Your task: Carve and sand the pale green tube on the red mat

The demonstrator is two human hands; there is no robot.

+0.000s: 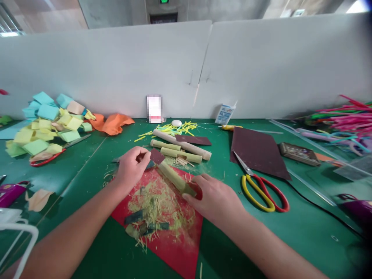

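Note:
A small dark brown piece of sandpaper [157,155] is pinched in the fingers of my left hand [132,164]. My right hand [216,197] grips the near end of a pale green bamboo tube [174,176], whose far end reaches the sandpaper. Below both hands lies a red sheet [186,252] strewn with fine shavings [154,205] and several dark green peeled strips [136,217]. Just beyond my hands rest two more short bamboo pieces [181,154] and a longer pale stick [188,146], with a brown strip of sandpaper [194,140] beside it.
Scissors [261,192] with yellow and red handles lie by a large sandpaper sheet [255,151] on the right. To the left sits a pile of folded paper [48,124] with other scissors [48,158]. A screen [154,109] leans against the white partition [116,73].

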